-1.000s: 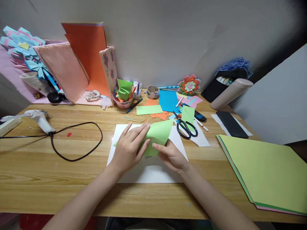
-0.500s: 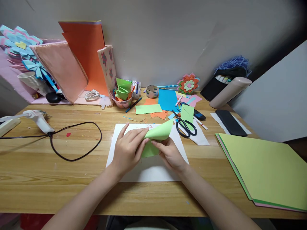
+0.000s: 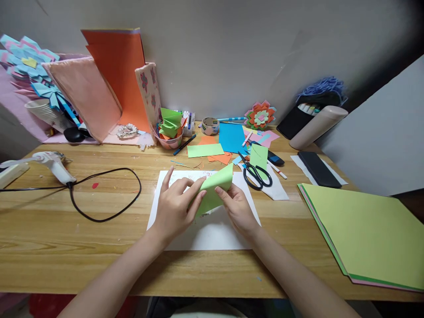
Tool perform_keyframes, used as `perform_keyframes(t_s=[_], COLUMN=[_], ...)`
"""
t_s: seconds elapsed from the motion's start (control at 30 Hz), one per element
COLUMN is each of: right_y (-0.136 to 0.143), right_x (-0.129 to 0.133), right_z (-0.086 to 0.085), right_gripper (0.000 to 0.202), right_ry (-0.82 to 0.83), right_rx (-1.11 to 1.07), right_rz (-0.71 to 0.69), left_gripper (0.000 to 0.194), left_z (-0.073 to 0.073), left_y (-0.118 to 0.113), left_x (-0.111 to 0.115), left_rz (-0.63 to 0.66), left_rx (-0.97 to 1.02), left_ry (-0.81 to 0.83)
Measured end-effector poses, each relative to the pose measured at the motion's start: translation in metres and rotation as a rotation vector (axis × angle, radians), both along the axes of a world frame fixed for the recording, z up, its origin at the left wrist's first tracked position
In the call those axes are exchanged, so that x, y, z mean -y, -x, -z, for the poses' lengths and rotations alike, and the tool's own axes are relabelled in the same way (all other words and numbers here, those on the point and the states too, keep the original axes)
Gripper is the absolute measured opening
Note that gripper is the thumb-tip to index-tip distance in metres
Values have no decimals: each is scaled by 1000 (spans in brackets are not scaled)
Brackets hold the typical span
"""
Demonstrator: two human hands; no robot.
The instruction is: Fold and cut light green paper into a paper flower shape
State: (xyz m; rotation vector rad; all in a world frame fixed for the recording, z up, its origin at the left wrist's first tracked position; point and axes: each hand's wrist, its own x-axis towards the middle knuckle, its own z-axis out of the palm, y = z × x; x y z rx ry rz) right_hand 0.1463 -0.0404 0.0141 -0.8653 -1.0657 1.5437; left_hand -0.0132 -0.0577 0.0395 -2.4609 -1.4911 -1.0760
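A light green sheet of paper [image 3: 214, 191], bent over on itself, is held between both hands above a white sheet [image 3: 198, 236]. My left hand [image 3: 179, 201] pinches its left side between thumb and fingers, with one finger sticking up. On the right side, my right hand [image 3: 236, 206] grips the paper, thumb on the near face and fingers behind. Black-handled scissors [image 3: 256, 174] lie just beyond my right hand, partly over a small green paper piece [image 3: 259, 155].
A glue gun [image 3: 54, 165] with a looped black cord lies left. Coloured card sheets [image 3: 367, 229] are stacked right. Behind are a tape roll [image 3: 210, 126], a blue paper [image 3: 232, 138], a cup of folded papers [image 3: 169, 142], a paper flower [image 3: 260, 115] and a black phone-like slab [image 3: 319, 169].
The green paper's raised right end has come down and left, and the paper now looks flatter. My right thumb has moved up onto its face. My left hand stays nearly in place.
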Motion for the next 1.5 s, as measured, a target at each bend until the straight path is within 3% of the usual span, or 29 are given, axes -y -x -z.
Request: perform_keyframes(t_s=[0.3,0.47,0.57,0.73,0.83,1.13,1.3,1.5], right_y=[3,5,6,0,-4,0,-2,2], right_x=[4,10,12,11,10,11,9,11], right_z=[-8,-9,-2,6,5,5,7,0], right_gripper=[26,36,52,36,38,35,30,8], right_ry=[-83,-193,-414,-782,-921,-843,-859,-837], right_rx=[37,128,198,563,654,642,628,861], right_rz=[-13,142,308,437,451,554,510,724], left_gripper=[32,29,27,26,26,18,16,14], left_z=[0,1,1,2,3,4,4,5], left_y=[-1,-2,-3,-4,-5,-10,-10,-10], left_x=[1,2,2,2,2,6,5,5], left_rz=[5,-7,-42,-73,-77,-122,-138,-139], left_rx=[-53,-77,-77,-63,-63,-33,-9,26], left_ry=[12,-27,-51,-65,-56,-32,-29,-18])
